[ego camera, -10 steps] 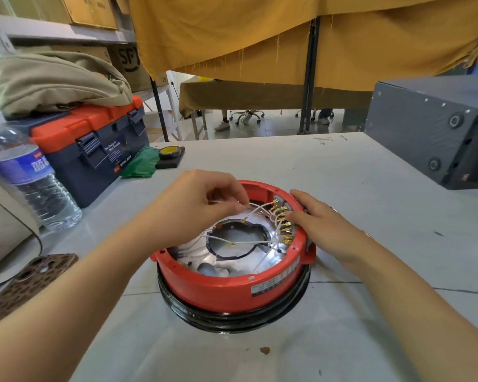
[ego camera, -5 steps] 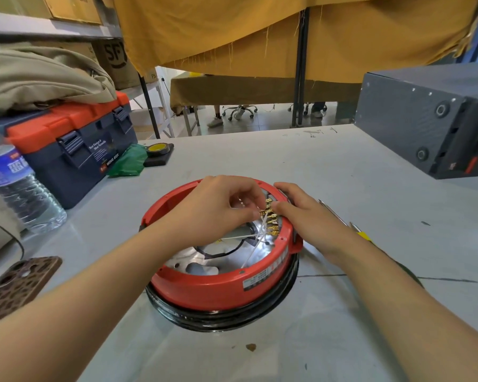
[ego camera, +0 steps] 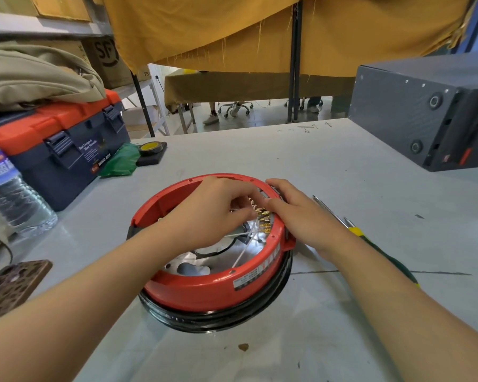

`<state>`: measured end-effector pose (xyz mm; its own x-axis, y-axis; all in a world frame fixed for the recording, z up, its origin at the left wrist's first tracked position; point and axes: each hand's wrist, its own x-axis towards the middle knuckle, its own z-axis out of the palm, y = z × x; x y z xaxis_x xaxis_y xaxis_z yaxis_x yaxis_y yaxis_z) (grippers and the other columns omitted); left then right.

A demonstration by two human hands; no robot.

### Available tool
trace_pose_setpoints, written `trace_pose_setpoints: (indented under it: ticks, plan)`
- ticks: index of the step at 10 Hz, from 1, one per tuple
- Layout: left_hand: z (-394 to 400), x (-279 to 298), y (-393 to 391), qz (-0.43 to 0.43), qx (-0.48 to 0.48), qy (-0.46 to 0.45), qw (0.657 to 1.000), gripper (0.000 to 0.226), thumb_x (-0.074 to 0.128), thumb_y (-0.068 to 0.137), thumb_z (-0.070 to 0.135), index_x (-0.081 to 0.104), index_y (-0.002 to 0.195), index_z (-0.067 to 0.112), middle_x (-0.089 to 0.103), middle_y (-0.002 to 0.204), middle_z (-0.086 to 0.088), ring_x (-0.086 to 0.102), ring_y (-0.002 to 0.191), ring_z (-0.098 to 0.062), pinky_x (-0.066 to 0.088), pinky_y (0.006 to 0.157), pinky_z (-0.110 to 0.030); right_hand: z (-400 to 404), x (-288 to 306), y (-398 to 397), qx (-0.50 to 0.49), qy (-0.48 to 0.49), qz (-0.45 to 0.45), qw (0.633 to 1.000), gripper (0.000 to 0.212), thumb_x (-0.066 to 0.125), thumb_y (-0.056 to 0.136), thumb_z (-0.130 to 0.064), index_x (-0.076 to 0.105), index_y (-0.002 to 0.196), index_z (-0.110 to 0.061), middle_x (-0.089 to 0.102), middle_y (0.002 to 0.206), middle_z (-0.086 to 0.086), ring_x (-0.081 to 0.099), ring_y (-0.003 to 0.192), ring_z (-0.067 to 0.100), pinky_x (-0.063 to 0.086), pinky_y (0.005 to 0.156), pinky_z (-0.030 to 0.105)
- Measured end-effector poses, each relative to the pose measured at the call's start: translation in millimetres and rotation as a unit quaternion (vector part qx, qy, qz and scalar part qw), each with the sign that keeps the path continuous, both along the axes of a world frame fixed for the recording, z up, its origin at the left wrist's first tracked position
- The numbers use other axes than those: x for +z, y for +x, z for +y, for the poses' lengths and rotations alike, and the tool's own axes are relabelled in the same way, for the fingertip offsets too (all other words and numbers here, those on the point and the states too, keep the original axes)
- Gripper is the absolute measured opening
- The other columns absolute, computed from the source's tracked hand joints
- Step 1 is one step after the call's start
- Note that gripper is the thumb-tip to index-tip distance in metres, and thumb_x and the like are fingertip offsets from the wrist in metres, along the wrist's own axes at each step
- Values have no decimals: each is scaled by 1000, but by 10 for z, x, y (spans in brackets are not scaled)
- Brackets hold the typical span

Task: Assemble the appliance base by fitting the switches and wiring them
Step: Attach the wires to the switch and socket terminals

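A round red appliance base with a black lower ring lies upside down on the grey table. Inside it I see a silver metal plate, thin white wires and a row of brass switch terminals along the right inner rim. My left hand reaches over the base, fingers curled, pinching a white wire at the terminals. My right hand rests on the base's right rim, its fingertips touching the terminal row. The wire's end and the top terminals are hidden by my fingers.
A screwdriver with a yellow-green handle lies just right of the base under my right forearm. A blue and orange toolbox, a water bottle, a green bag and a tape roll stand at the left. A dark grey box sits at back right.
My left hand has moved right across the base, carrying the wire up to the terminal row. My right hand's fingers closed in on the same terminals. The base stayed put.
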<state>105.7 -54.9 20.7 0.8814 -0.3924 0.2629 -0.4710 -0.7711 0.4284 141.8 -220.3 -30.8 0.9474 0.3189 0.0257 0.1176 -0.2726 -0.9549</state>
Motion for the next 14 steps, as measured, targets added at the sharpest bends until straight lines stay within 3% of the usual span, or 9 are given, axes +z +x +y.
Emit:
trace_pose_setpoints:
  ticks: [1,3,4,6,8,11,14]
  plan:
    - [-15,0,26,43,5,-16,999,12,69,83,12,70,83,24,68,70,7,61,65,1,42,60,-8,0,0,1,-1,-7,-3,1000,34,46,96,-31,45,129,-36,64,93,-9,63,73,3,46,57,16]
    - [-17,-7,70,107,26,-66,992,7,70,82,13,74,81,19,69,65,11,64,63,-2,48,61,-12,4,3,4,-2,-7,-4,1000,36,44,96,-29,43,133,-33,64,106,-3,65,85,12,50,67,25]
    - [-21,-15,73,111,23,-65,991,6,69,83,14,75,83,17,71,70,8,66,70,-6,53,70,-20,2,3,10,-1,-10,-6,1000,38,44,97,-30,41,134,-33,64,109,-3,66,89,12,52,71,26]
    - [-6,-35,61,113,13,-72,991,8,67,85,11,74,86,14,68,68,9,62,63,2,46,62,-11,2,-2,11,0,-12,-6,1000,38,44,97,-32,40,135,-32,63,110,-4,66,87,10,50,67,23]
    - [2,-70,69,118,6,-92,989,8,65,86,7,73,88,8,66,66,10,59,59,6,40,57,-4,8,-10,19,-6,-16,-10,1000,38,44,96,-31,41,133,-33,63,112,-3,65,93,13,54,83,34]
    - [18,-88,79,117,-6,-84,990,11,63,87,9,73,90,13,72,80,2,65,74,-3,51,73,-17,15,-8,19,-6,-18,-9,1000,40,44,95,-31,41,135,-33,63,111,-2,64,93,15,52,84,34]
    - [45,-112,76,116,0,-97,988,11,63,88,10,73,89,15,70,76,1,65,71,-6,48,67,-12,15,4,9,-6,-23,-10,1000,39,44,96,-31,41,134,-32,63,112,-2,64,94,15,53,87,37]
